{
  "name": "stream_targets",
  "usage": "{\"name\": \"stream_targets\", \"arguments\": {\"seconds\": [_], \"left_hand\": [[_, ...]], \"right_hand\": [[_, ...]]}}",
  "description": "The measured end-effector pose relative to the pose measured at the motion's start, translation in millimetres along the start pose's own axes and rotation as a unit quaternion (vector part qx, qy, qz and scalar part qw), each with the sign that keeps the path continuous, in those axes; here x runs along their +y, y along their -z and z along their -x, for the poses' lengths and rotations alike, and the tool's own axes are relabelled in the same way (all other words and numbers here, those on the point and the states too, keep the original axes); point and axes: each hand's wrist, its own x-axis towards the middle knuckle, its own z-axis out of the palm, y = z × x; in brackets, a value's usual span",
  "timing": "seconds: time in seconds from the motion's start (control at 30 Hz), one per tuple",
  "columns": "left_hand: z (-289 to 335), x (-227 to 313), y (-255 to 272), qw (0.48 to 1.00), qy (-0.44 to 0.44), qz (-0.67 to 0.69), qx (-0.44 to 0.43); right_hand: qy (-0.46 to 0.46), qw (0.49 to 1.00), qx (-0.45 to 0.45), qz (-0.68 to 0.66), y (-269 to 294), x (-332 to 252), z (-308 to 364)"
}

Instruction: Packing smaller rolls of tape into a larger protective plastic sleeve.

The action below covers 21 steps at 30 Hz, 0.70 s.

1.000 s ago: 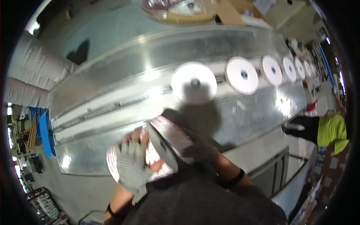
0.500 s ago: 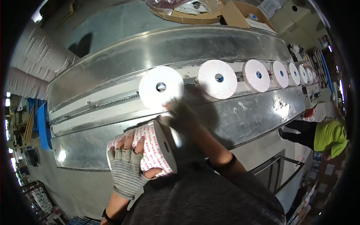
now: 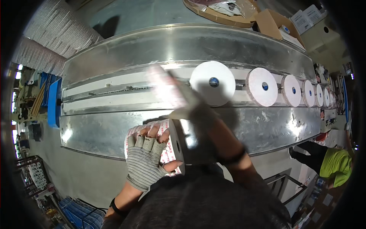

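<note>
My left hand, in a grey fingerless glove, grips a thick bundle of white rolls with red print from its near side. The bundle lies on its side by the near edge of the metal table, with one flat face and its core hole turned right. My right hand, gloved and smeared by motion, holds a single white roll with red print tilted nearly edge-on above the conveyor track. Just right of it, a white roll lies flat on the track, partly in the arm's shadow.
Several more white rolls run in a row along the track to the right. A chain shows in the track's slot at left. Tall stacks of rolls stand far left. A person in a yellow-green top is at right.
My right hand has lifted up and left, now with a roll in it. Rolls on the track appear further right as the view shifts. My left hand keeps its grip on the bundle.
</note>
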Motion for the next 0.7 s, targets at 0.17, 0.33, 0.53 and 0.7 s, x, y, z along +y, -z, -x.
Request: {"name": "stream_targets", "arguments": {"seconds": [0.17,0.33,0.53,0.7], "left_hand": [[3.1,-8.9,26.5,0.999,0.016,0.046,-0.011],[24.0,-16.7,2.7,0.994,0.084,0.064,0.019],[16.0,-41.6,-3.5,0.986,0.115,0.104,0.055],[31.3,-47.4,2.0,0.991,0.068,0.106,0.039]], "right_hand": [[-0.093,0.96,-0.039,0.262,-43.5,39.5,-46.2],[-0.295,0.941,-0.063,-0.153,-28.8,30.1,63.8],[-0.165,0.931,0.021,-0.326,-73.1,-30.0,110.4],[-0.226,0.691,0.084,-0.681,-15.7,-3.2,70.5]]}}
